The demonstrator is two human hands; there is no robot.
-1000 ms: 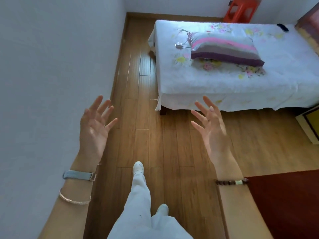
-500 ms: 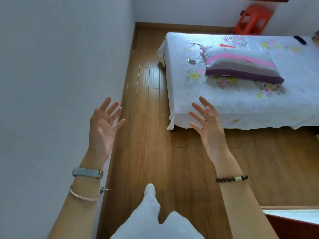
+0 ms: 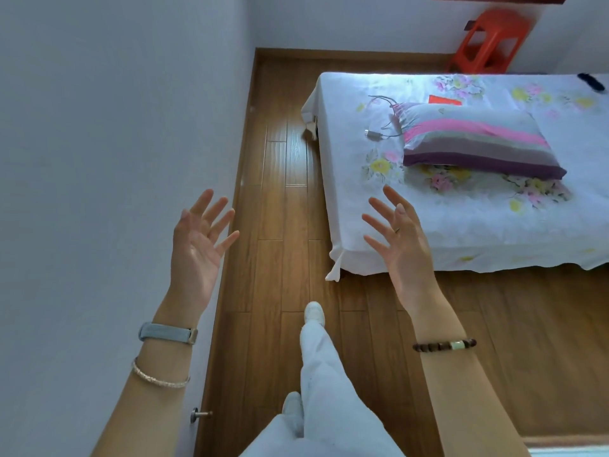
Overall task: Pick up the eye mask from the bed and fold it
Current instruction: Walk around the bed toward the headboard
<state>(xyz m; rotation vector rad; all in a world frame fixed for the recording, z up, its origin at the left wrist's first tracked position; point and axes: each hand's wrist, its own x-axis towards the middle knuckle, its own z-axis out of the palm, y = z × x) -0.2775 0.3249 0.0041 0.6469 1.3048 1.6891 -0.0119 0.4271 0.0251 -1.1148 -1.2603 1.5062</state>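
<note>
Head view puts the eye mask at the far right edge of the bed, a small dark shape lying on the white flowered sheet; it is partly cut off by the frame, so we take it to be the mask without being sure. It lies well apart from both of our hands. Nearer the middle of the bed rests a striped pillow in pink, grey and purple, with a thin cable and small plug just beside its left end and a red flat item behind it. An orange stool stands by the wall beyond the bed. Our right hand is raised over the near corner of the bed, fingers spread wide, holding nothing; a beaded bracelet circles that wrist. Our left hand is lifted beside the white wall, fingers likewise splayed and empty, with a grey band and a silver bangle on the forearm. Below, our white trouser leg and shoe step on the wooden floor
</note>
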